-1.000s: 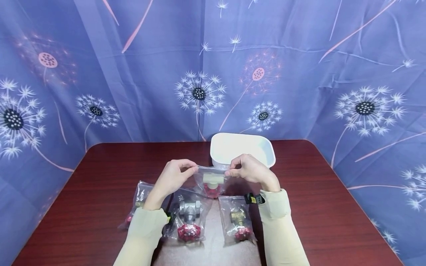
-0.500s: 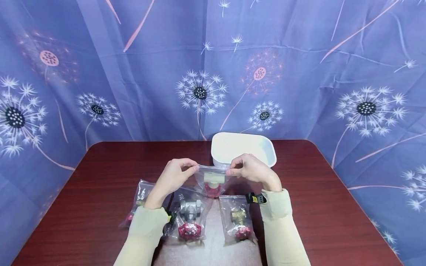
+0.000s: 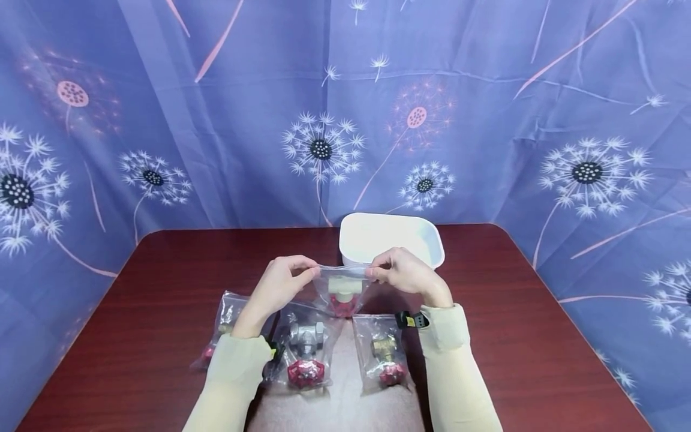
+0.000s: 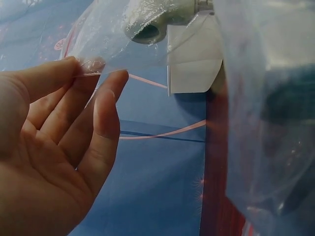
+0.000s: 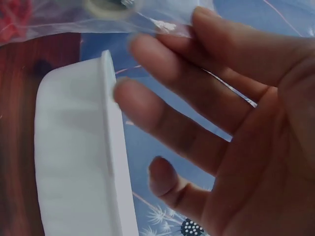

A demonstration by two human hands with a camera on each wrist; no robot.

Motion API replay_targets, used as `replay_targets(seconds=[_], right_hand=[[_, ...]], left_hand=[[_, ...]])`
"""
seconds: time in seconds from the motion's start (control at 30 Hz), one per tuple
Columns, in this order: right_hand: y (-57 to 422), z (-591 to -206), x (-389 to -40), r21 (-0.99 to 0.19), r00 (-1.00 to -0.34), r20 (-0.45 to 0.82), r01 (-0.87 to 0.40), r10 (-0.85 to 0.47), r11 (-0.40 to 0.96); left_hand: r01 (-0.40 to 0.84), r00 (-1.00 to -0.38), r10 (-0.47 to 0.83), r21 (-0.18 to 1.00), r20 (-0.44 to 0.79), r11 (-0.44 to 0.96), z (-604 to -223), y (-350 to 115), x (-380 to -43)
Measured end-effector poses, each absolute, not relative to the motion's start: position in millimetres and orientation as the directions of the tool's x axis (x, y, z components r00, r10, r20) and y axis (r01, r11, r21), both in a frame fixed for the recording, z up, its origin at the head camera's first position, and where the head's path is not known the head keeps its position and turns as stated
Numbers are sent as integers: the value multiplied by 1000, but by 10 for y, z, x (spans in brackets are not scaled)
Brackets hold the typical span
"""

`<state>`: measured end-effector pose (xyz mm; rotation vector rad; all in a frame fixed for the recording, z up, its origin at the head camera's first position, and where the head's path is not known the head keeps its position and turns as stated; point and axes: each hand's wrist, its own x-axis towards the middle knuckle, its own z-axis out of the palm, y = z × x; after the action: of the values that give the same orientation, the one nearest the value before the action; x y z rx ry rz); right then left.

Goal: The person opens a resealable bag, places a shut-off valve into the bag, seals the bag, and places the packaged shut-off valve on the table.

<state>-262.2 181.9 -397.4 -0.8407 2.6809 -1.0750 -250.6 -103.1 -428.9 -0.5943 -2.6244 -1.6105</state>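
Note:
Between both hands a clear zip bag (image 3: 324, 289) hangs upright by its top edge. Inside it is a valve (image 3: 345, 287) with a pale body on top and a red handwheel below. My left hand (image 3: 282, 284) pinches the bag's upper left corner between thumb and fingertips; the left wrist view shows this hand (image 4: 64, 113) at the film's edge. At the upper right corner my right hand (image 3: 405, 273) pinches the film with thumb and forefinger. In the right wrist view the other fingers (image 5: 142, 105) spread loosely near the white tub (image 5: 74, 147).
Behind the hands stands a white tub (image 3: 388, 234). Nearer me lie bagged valves with red wheels: a silver one (image 3: 306, 339) in the middle, a brass one (image 3: 384, 348) at right, and another bag (image 3: 229, 309) partly behind the left wrist. The table (image 3: 513, 336) is dark red.
Both hands keep their hold on the bag's top edge, nearly still. The whole head view shifts slightly; the bags on the table and the tub stay in place.

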Motion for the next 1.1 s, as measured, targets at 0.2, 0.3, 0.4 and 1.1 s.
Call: replay_targets(seconds=[0.2, 0.3, 0.4, 1.1], right_hand=[[1874, -3981, -2625, -667, -858, 72, -421, -509, 615], [1909, -4003, -2626, -650, -852, 61, -429, -520, 627], [1900, -4067, -2650, -648, -805, 46, -474, -591, 596], [1685, -4637, -2655, -781, -748, 11, -421, -664, 461]], left_hand=[[289, -933, 313, 886, 176, 363, -4291, -999, -2469], [261, -932, 335, 897, 138, 357, -4298, -989, -2451], [249, -933, 347, 865, 93, 437, -4305, -1008, -2426], [547, -715, 698, 589, -42, 595, -4335, -928, -2739]])
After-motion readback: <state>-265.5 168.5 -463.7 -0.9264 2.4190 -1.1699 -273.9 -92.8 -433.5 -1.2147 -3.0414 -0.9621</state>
